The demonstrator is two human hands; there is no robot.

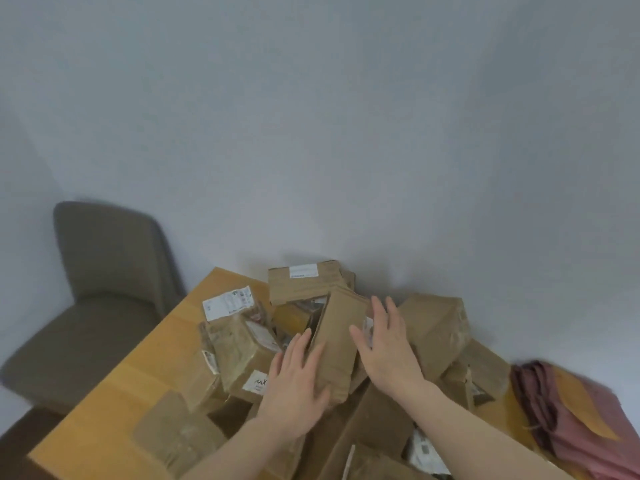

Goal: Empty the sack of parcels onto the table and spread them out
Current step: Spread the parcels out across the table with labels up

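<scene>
On the wooden worktop [114,393], we press our left hand [294,379] and right hand [388,351], fingers straight, against a tall cardboard parcel [337,341] atop the heap of parcels [235,348].

Plain pale grey-white wall [311,133] filling the upper view, light wooden rectangular table [114,393] set against it, grey-brown upholstered chair [104,289] beside the table's left end, dark brown floor [20,434] at lower left, soft even lighting
</scene>
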